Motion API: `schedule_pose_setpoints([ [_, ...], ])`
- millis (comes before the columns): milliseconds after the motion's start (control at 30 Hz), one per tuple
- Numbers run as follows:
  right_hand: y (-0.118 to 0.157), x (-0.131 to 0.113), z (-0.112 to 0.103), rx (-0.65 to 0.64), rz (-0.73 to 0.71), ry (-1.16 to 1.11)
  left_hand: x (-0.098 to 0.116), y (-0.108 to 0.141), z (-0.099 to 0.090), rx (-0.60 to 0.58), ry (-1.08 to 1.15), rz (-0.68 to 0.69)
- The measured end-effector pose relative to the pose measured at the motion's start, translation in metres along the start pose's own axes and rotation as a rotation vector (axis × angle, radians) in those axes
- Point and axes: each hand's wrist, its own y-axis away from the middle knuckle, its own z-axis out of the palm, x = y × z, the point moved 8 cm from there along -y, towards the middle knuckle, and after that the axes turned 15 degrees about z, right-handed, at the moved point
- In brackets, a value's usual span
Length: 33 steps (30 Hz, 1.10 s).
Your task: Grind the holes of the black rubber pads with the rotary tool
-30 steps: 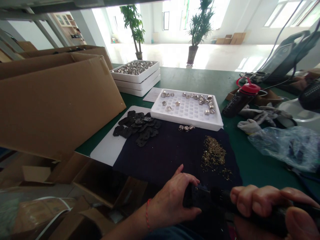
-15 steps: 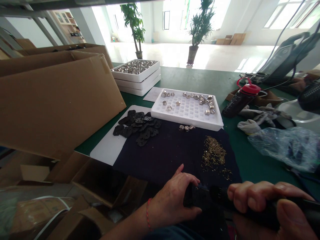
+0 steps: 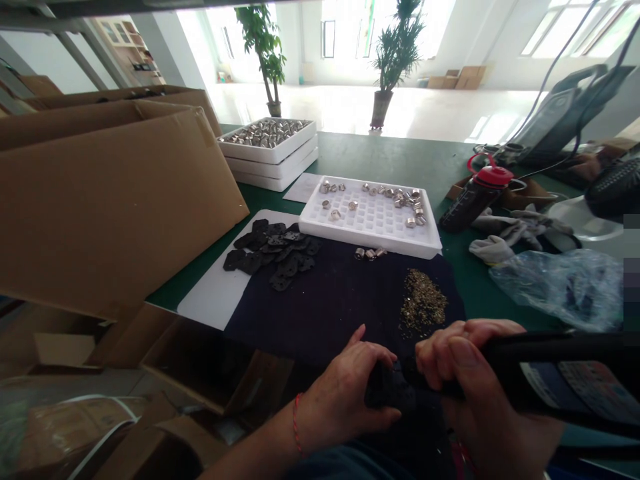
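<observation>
Black cylindrical handheld power tool point(image 3: 565, 370) lies nearly level, long axis running right from the hands, front end pointing left at the left hand. Right hand point(image 3: 463, 357) closed round it, nearer the tool. Left hand point(image 3: 343, 393) closed round small dark piece point(image 3: 387, 393), just beside the tool's front end; contact hidden. Gold-coloured filings point(image 3: 423, 300) lie ahead of the 2 hands.

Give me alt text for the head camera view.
The right hand grips a black handheld tool beside a dark piece held in the left hand, over a dark cloth. Beyond lie black plates and a white tray of metal parts.
</observation>
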Motion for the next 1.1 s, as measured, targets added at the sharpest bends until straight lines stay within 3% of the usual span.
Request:
schedule_pose_setpoints([
  [133,0.002,0.004,-0.001,0.014,-0.011,0.039,0.0,-0.001,0.0,-0.007,-0.001,-0.002],
  [267,0.001,-0.002,-0.005,0.083,0.008,-0.11,0.0,0.0,-0.001,0.02,-0.007,0.023],
  [400,-0.001,-0.003,-0.034,0.343,0.044,-0.256,-0.001,0.0,0.0,0.043,-0.006,0.038],
  [500,-0.001,-0.004,-0.06,0.584,-0.039,-0.223,-0.001,0.0,0.0,0.045,0.0,0.034],
  [567,-0.004,-0.002,-0.068,0.65,-0.076,-0.178,0.0,0.0,-0.001,0.049,-0.001,0.025],
  [1100,-0.023,0.015,-0.066,0.644,-0.075,-0.187,0.0,0.002,-0.001,0.04,-0.025,0.008],
])
